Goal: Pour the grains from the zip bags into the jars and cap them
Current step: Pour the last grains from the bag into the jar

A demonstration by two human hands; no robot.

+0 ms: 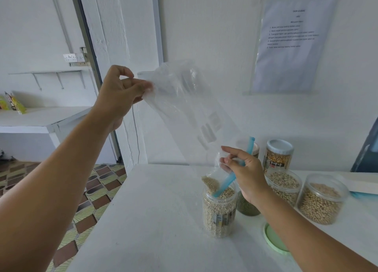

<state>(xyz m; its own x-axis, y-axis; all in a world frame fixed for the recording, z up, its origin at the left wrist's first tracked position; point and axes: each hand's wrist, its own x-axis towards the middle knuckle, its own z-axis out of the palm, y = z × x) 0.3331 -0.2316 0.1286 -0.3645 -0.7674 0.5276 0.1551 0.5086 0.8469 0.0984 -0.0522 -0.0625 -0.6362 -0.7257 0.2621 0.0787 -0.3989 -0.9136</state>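
A white table fills the lower middle of the view, set against a white wall that carries a printed sheet in a clear sleeve. To the left a patterned tile floor shows beside the table, and a white shelf farther back holds a colourful packet.

Above the table a person holds up a large clear zip bag, tilted so its closed bottom is high on the left and its blue zip edge points down into an open jar. The left hand pinches the raised bottom corner of the bag between thumb and fingers. The right hand grasps the bag near its mouth, fingers curled round the plastic and the blue strip. A small heap of pale grains lies in the bag's lowest corner, just over the jar's rim; the rest of the bag looks empty. The jar itself is nearly full of the same pale grains.

Behind the right wrist stands a jar of dark green grains, partly hidden. To the right are two wide open jars of beige beans, touching or nearly so, and behind them a jar of yellow kernels with a pale blue lid. A light green lid lies flat on the table near the right forearm.
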